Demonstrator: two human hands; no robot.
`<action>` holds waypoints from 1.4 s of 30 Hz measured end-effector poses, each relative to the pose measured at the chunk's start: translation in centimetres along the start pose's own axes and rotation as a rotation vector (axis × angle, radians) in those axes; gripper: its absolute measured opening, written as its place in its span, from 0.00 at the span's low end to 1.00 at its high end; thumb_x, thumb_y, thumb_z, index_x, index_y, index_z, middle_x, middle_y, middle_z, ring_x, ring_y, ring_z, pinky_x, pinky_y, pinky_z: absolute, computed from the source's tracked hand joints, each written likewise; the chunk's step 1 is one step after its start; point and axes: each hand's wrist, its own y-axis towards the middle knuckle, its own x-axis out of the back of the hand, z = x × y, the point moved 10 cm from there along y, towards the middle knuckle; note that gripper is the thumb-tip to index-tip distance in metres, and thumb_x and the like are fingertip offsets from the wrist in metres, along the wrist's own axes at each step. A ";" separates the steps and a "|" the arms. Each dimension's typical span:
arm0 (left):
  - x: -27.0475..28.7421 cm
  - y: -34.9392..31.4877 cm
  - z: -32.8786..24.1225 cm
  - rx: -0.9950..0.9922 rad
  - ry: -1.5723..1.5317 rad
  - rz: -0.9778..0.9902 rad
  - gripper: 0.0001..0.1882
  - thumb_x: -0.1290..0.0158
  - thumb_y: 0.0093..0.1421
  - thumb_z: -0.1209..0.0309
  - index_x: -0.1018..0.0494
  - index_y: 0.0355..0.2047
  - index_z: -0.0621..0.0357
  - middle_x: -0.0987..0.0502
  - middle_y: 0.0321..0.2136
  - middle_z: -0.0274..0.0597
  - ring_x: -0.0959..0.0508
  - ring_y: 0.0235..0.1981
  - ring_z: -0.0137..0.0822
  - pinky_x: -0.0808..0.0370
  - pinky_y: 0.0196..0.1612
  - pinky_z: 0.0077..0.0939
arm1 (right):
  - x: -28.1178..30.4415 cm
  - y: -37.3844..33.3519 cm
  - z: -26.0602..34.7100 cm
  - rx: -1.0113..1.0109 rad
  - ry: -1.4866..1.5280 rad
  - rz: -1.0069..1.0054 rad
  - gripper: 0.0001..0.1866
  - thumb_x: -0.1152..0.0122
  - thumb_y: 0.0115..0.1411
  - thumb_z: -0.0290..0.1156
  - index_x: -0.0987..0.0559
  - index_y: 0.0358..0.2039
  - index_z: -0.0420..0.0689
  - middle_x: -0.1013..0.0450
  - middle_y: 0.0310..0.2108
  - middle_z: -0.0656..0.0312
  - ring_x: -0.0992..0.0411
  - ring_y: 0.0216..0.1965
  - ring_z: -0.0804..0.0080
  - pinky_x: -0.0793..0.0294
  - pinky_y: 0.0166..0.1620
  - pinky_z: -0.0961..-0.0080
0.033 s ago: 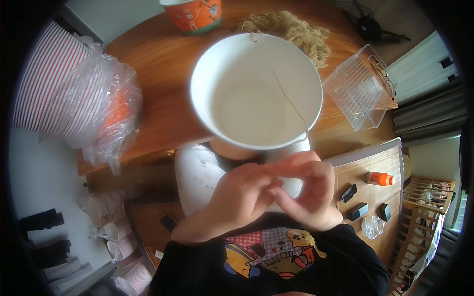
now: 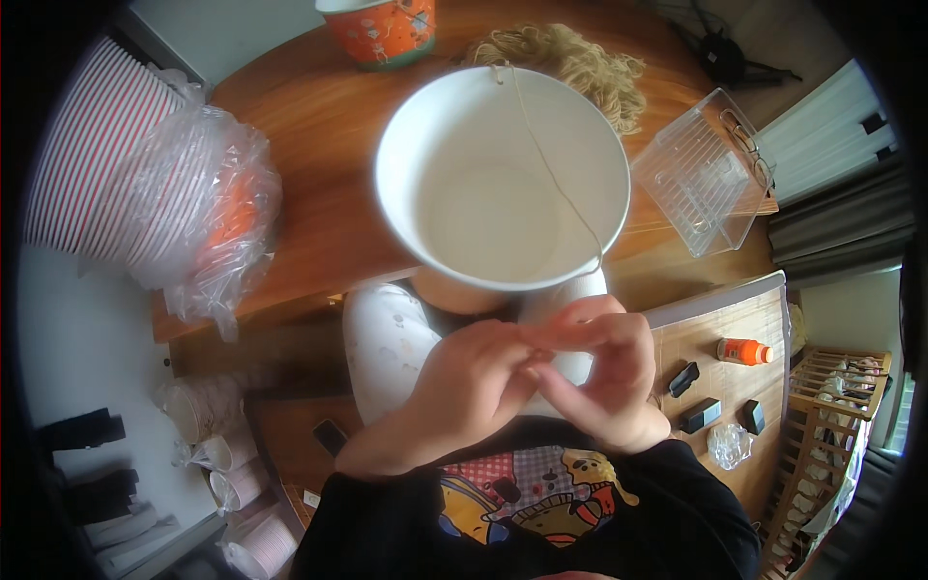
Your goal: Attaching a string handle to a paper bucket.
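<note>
In front of me a big paper bucket [image 2: 449, 208], white inside, stands with its mouth up at the near table edge. A thin beige cord [image 2: 554, 179] is fixed at its far rim and runs across the mouth to the near right rim. Just below that rim, my left hand [image 2: 469, 377] and my right hand [image 2: 619, 372] meet over my lap. Both are closed, with thumbs and fingertips pinched together. Whatever they pinch is hidden between the fingers. A loose bundle of beige cord [image 2: 580, 63] lies behind the bucket.
An orange patterned bucket [image 2: 382, 34] stands at the far side of the wooden table [image 2: 319, 174]. Stacked buckets [image 2: 92, 155] partly wrapped in clear plastic are at left. A clear plastic tray [image 2: 701, 179] sits at right. An orange bottle [image 2: 742, 350] lies on a lower surface.
</note>
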 end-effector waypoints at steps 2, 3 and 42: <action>0.0 -0.8 0.0 -0.008 0.066 -0.024 0.09 0.42 0.52 0.75 0.27 0.33 0.62 0.24 0.29 0.46 0.24 0.30 0.49 0.26 0.33 0.38 | 0.0 0.2 0.5 0.003 -0.066 0.057 0.20 0.31 0.50 0.17 0.32 0.40 0.38 0.27 0.39 0.52 0.27 0.43 0.71 0.22 0.42 0.77; 0.1 -1.1 -0.1 -0.010 0.124 -0.043 0.10 0.41 0.51 0.74 0.27 0.34 0.63 0.23 0.29 0.46 0.23 0.30 0.48 0.26 0.33 0.37 | -0.3 0.2 0.5 -0.002 -0.135 0.112 0.20 0.32 0.51 0.16 0.32 0.40 0.38 0.28 0.37 0.54 0.26 0.43 0.72 0.21 0.43 0.80; 4.2 0.1 1.3 0.107 -0.150 -0.395 0.06 0.48 0.61 0.76 0.31 0.27 0.64 0.29 0.21 0.32 0.34 0.21 0.17 0.40 0.24 0.12 | 0.7 0.2 0.2 0.013 -0.003 0.034 0.18 0.32 0.49 0.20 0.30 0.39 0.40 0.26 0.40 0.50 0.28 0.42 0.62 0.30 0.46 0.68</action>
